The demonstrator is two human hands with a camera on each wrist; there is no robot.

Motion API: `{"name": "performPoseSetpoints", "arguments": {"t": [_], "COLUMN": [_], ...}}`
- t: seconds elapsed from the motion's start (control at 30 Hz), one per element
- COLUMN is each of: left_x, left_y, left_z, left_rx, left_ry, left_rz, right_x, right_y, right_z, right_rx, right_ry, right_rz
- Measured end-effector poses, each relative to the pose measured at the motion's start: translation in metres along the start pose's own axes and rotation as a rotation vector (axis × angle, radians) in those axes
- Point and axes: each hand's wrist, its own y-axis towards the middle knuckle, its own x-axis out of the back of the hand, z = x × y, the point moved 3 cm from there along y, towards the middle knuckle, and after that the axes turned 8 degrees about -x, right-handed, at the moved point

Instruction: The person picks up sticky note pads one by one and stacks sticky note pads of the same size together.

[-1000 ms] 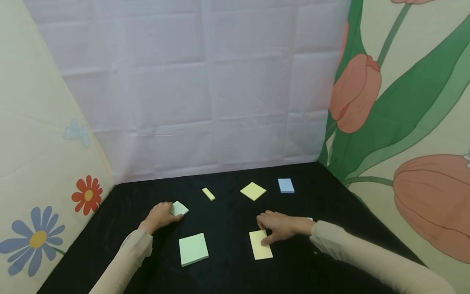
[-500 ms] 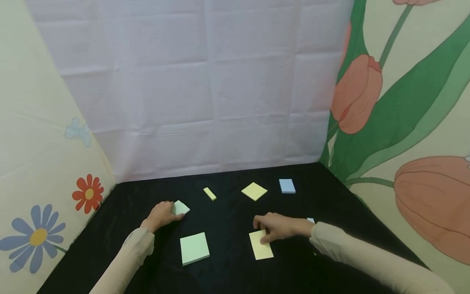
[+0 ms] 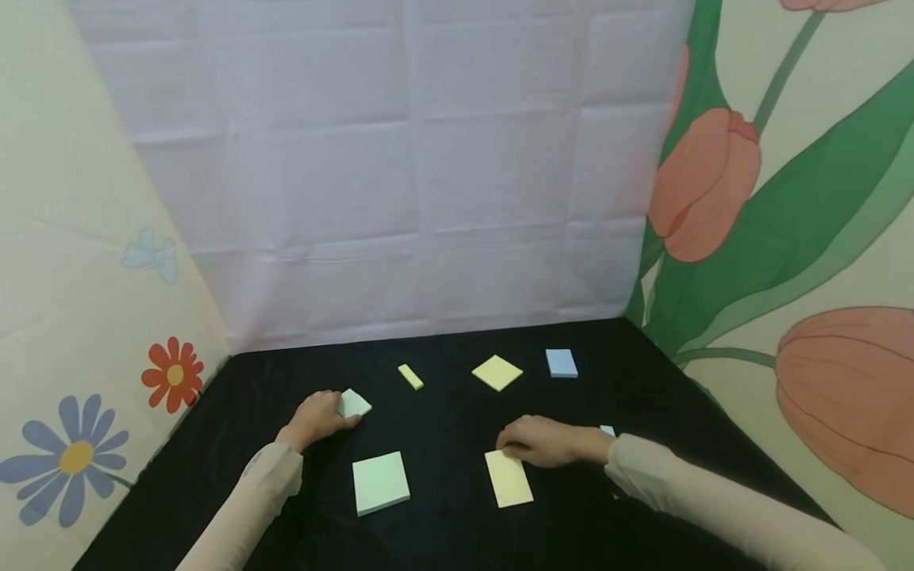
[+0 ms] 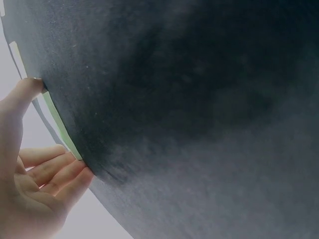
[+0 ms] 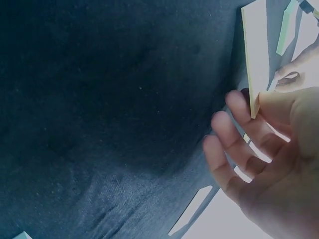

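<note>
At the left of the table, my left hand (image 3: 319, 416) holds a small pale green sticky-note pad (image 3: 354, 404) by its sides, with thumb and fingertips at opposite ends of its edge (image 4: 61, 127) in the left wrist view. My right hand (image 3: 546, 440) pinches the far corner of a yellow rectangular sticky-note pad (image 3: 510, 482) between thumb and index finger. The right wrist view shows this yellow pad (image 5: 256, 45) edge-on, the other fingers spread loosely below it. Between the hands and nearer me lies a larger green sticky-note pad (image 3: 381, 484).
Along the back of the black table (image 3: 443, 412) lie a narrow yellow pad (image 3: 410, 377), a square yellow pad (image 3: 497, 373) turned like a diamond, and a blue pad (image 3: 562, 363). A pale piece (image 3: 608, 430) is mostly hidden behind my right wrist. White cloth (image 3: 428, 174) hangs behind.
My right thumb has drawn back from the top of the yellow pad to its far corner, and the fingers have come in to pinch there. The left hand keeps its hold.
</note>
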Motion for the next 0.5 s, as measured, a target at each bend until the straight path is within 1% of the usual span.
{"name": "performPoseSetpoints", "arguments": {"t": [0.13,0.37,0.5], "left_x": [0.0008,0.0033,0.0019], "left_y": [-0.0004,-0.0009,-0.0020], "left_z": [-0.0001,0.0009,-0.0006], "left_rx": [0.003,0.003,-0.002], "left_ry": [0.006,0.013,0.007], "left_rz": [-0.004,-0.006,0.011], "right_x": [-0.0009,-0.0021,-0.0027], "right_y": [0.0001,0.0034,0.0046], "right_z": [-0.0015,-0.0053,-0.0054], "right_rx": [0.008,-0.003,0.014], "right_ry": [0.026,0.051,0.082], "right_rz": [-0.005,-0.007,0.013]}}
